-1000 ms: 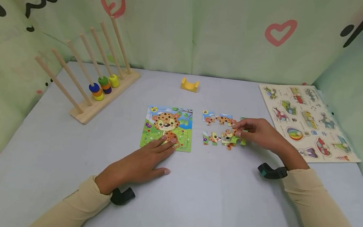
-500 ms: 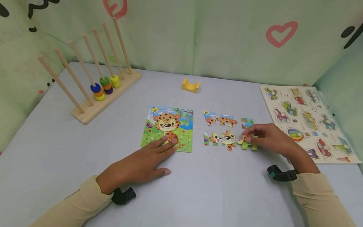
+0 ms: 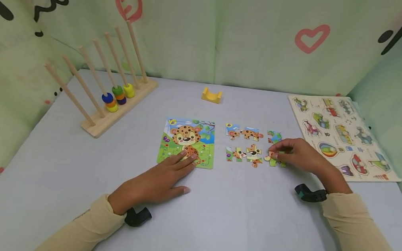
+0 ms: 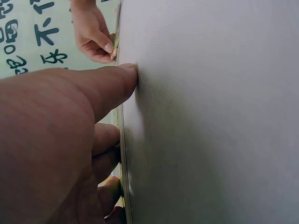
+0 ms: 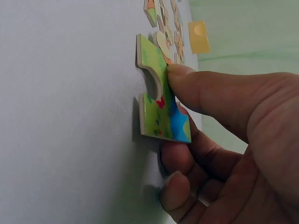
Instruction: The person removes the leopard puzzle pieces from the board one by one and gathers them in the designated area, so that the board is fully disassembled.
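Note:
My left hand (image 3: 158, 181) lies with its fingers spread over the lower part of a square leopard puzzle board (image 3: 204, 149); its thumb rests on the table beside the board. In the right wrist view, the thumb and fingers of my right hand (image 5: 224, 116) pinch a green and blue jigsaw piece (image 5: 156, 109), which is tilted close over the table. Left of that piece, a leopard-face piece (image 3: 254, 154) and a piece with a purple flower (image 3: 234, 154) form a lower row. Three others, including a blue sky piece (image 3: 233, 130) and a spotted piece (image 3: 251, 134), make up an upper row.
A wooden peg stand (image 3: 96, 128) with coloured rings on some pegs stands at the left. The yellow curved block (image 3: 211, 96) sits near the back edge. To the right, by my right forearm, lies a large picture board (image 3: 333, 133). Green curtains (image 3: 251, 46) enclose the table.
My right hand has moved right with its jigsaw piece, from over the leopard-face piece to the end of the lower row. The left hand has stayed on the board.

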The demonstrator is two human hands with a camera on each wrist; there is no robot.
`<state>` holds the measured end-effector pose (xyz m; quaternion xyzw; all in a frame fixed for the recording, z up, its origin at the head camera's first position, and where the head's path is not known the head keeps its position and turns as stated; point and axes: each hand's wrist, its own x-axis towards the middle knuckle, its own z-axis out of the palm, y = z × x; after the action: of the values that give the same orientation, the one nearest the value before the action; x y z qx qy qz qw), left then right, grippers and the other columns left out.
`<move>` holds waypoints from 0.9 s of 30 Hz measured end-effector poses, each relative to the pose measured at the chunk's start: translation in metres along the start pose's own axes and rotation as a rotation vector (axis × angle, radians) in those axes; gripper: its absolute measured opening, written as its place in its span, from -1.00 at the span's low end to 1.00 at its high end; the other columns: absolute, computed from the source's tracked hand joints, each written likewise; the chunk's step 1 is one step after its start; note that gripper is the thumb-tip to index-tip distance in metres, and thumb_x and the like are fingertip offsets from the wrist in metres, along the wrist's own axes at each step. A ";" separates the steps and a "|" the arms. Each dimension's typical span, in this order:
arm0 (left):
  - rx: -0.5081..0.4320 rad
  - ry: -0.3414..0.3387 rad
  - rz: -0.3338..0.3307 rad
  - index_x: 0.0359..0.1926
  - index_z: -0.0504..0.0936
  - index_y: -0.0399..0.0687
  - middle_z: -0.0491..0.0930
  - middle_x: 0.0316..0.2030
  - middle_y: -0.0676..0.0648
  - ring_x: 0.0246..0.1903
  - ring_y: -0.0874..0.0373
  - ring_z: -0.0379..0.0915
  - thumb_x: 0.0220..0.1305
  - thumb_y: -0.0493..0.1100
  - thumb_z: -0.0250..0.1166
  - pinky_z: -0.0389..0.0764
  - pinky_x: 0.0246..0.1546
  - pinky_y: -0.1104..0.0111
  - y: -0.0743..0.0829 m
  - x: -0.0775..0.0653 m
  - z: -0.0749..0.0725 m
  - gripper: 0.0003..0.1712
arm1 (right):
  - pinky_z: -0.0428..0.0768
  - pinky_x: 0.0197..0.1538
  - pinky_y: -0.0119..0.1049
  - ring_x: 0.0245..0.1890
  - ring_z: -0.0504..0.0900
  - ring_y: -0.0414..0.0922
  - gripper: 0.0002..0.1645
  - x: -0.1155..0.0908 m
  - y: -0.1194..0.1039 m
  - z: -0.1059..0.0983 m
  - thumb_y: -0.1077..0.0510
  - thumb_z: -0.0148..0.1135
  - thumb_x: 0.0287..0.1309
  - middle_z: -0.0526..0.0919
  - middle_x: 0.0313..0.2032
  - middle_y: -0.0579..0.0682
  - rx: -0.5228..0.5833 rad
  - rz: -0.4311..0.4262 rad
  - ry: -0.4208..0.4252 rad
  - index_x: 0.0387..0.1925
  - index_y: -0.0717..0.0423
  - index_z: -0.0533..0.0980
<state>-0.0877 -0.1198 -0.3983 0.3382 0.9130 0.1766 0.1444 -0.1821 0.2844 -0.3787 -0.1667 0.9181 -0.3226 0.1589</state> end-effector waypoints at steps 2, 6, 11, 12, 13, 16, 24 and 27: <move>0.007 0.001 0.001 0.49 0.14 -0.11 -0.07 0.51 -0.01 0.49 -0.02 -0.37 0.40 0.13 0.16 -0.03 0.41 0.09 0.000 0.000 0.001 -0.20 | 0.43 -0.28 -0.36 -0.30 0.46 -0.12 -0.79 -0.001 -0.001 0.001 0.16 0.36 0.20 0.69 -0.22 -0.01 -0.016 -0.006 0.015 -0.16 0.18 0.68; 0.034 0.001 0.005 0.49 0.12 -0.12 -0.10 0.52 -0.02 0.49 -0.04 -0.39 0.41 0.15 0.14 -0.05 0.41 0.09 0.001 0.000 0.002 -0.19 | 0.39 -0.35 -0.34 -0.36 0.39 -0.10 -0.81 -0.002 0.000 0.002 0.21 0.38 0.16 0.65 -0.28 -0.02 -0.047 -0.020 0.042 -0.18 0.18 0.68; 0.060 0.009 0.016 0.50 0.11 -0.13 -0.11 0.52 -0.03 0.48 -0.05 -0.38 0.42 0.16 0.12 -0.04 0.41 0.09 0.002 -0.001 0.003 -0.19 | 0.37 -0.39 -0.31 -0.41 0.38 -0.10 -0.79 -0.002 0.001 0.004 0.21 0.41 0.12 0.58 -0.34 -0.03 -0.096 -0.040 0.062 -0.18 0.19 0.66; 0.065 0.009 0.016 0.50 0.11 -0.13 -0.11 0.52 -0.03 0.48 -0.05 -0.37 0.43 0.16 0.11 -0.04 0.41 0.10 0.002 -0.001 0.003 -0.20 | 0.38 -0.39 -0.30 -0.40 0.38 -0.09 -0.78 -0.002 0.000 0.004 0.20 0.41 0.12 0.57 -0.34 -0.03 -0.106 -0.039 0.069 -0.18 0.19 0.66; 0.069 0.010 0.016 0.50 0.11 -0.13 -0.11 0.52 -0.03 0.48 -0.05 -0.37 0.43 0.16 0.11 -0.04 0.41 0.10 0.002 -0.001 0.003 -0.20 | 0.39 -0.37 -0.29 -0.39 0.40 -0.09 -0.76 -0.001 -0.001 0.004 0.19 0.41 0.12 0.57 -0.33 -0.02 -0.116 -0.036 0.075 -0.17 0.20 0.65; 0.076 0.005 0.010 0.50 0.09 -0.12 -0.12 0.52 -0.02 0.48 -0.04 -0.38 0.44 0.16 0.09 -0.06 0.41 0.10 0.002 0.000 0.004 -0.20 | 0.41 -0.36 -0.28 -0.37 0.43 -0.07 -0.74 0.000 -0.004 0.004 0.18 0.41 0.13 0.57 -0.31 0.01 -0.136 -0.032 0.102 -0.16 0.22 0.64; 0.036 0.007 -0.003 0.50 0.10 -0.11 -0.09 0.51 -0.02 0.49 -0.02 -0.37 0.44 0.13 0.10 -0.09 0.42 0.09 0.003 0.001 0.002 -0.22 | 0.41 -0.37 -0.31 -0.34 0.46 -0.06 -0.78 0.006 -0.022 0.005 0.19 0.29 0.25 0.57 -0.27 0.04 -0.084 -0.020 0.122 -0.11 0.21 0.62; 0.018 0.027 0.002 0.49 0.14 -0.14 -0.09 0.51 -0.04 0.48 -0.03 -0.35 0.43 0.12 0.13 -0.05 0.41 0.10 0.002 0.001 0.001 -0.22 | 0.41 -0.40 -0.31 -0.36 0.48 -0.07 -0.77 0.010 -0.026 0.006 0.20 0.27 0.26 0.58 -0.29 0.04 -0.080 -0.041 0.120 -0.09 0.22 0.61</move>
<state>-0.0863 -0.1175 -0.3985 0.3381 0.9161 0.1730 0.1289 -0.1832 0.2580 -0.3686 -0.1719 0.9346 -0.2980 0.0903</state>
